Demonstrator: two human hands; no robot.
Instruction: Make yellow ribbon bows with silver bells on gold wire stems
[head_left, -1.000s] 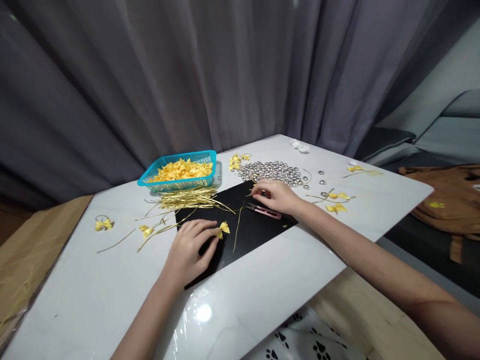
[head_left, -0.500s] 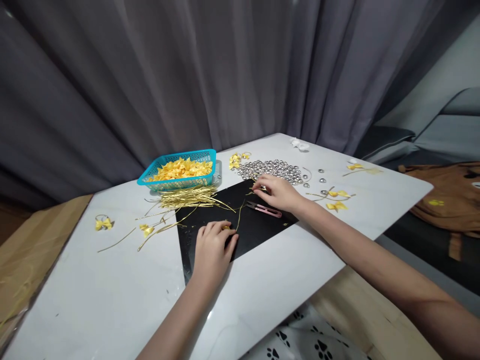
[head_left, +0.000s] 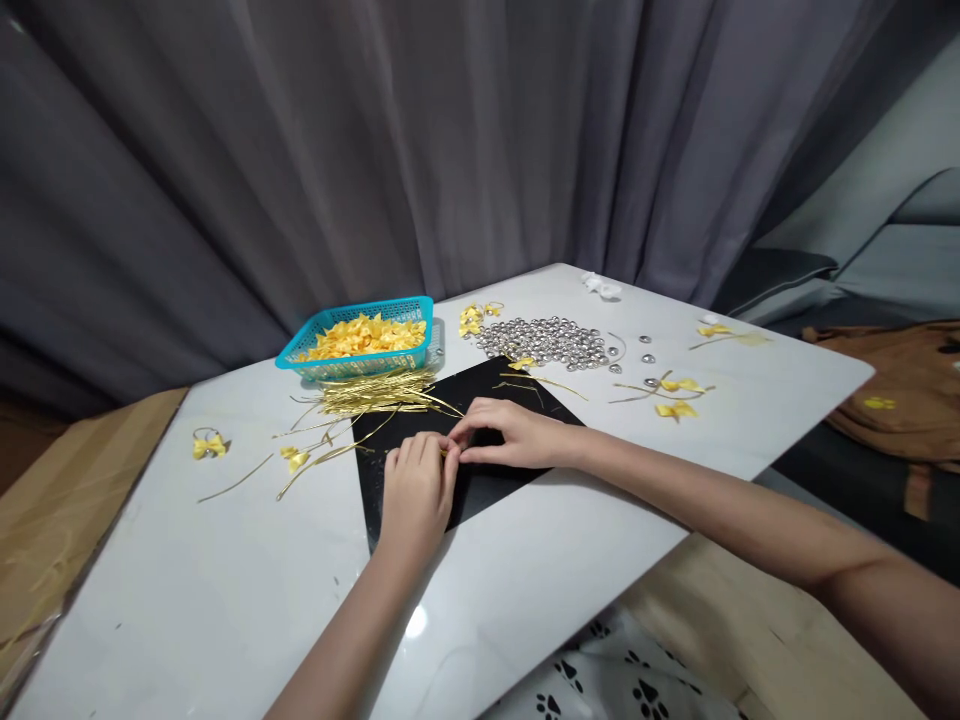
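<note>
Over the black mat [head_left: 487, 500] my two hands meet at the fingertips. My left hand [head_left: 416, 490] is closed in a pinch on a small yellow ribbon bow [head_left: 444, 452], mostly covered by the fingers. From the right, my right hand [head_left: 510, 435] pinches at the same spot; what its fingertips grip is hidden. Behind the right hand, another yellow bow [head_left: 523, 363] lies by the mat's far edge, with a gold twist tie [head_left: 551, 381] in front of it. The pink thread snips cannot be seen now.
A blue basket [head_left: 352, 362] of yellow bows stands at the back left, a bundle of gold ties [head_left: 375, 392] before it. Silver domed beads [head_left: 547, 342] are heaped behind the mat. Loose bows and ties [head_left: 679, 386] lie on the right, others [head_left: 294, 458] on the left.
My right hand has moved left and nearer, from beside the bow at the mat's far edge to my left fingertips. It now covers where the pink snips lay. My left hand has shifted slightly left.
</note>
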